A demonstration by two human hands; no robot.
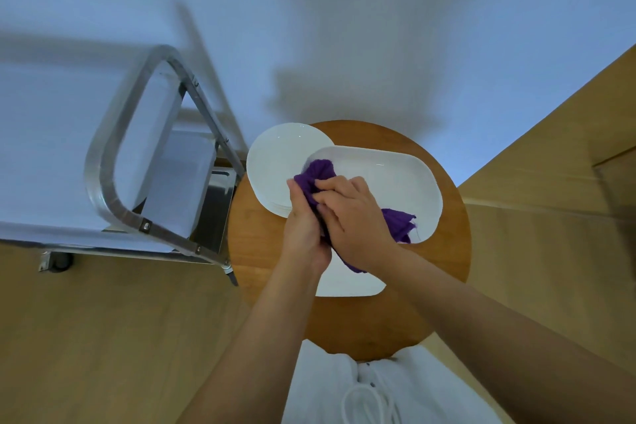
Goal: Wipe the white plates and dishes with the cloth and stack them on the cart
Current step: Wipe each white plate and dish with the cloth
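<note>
Now both hands bunch purple cloth (pixel 318 175) above round wooden table (pixel 347 320), likely to get firm wad for wiping. Left hand (pixel 304 227) and right hand (pixel 354 213) each curl round cloth. Oval dish (pixel 389 179) at far edge, overlapping round plate stack (pixel 275 162) at far-left edge, near cart (pixel 113 162) for short transfer. Another white dish (pixel 347 282) lies under wrists.

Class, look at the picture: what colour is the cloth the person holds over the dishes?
The cloth is purple, plain with no pattern; the head view shows it.

Bare forearms (pixel 261 327), white drawstring garment (pixel 361 389)
</note>
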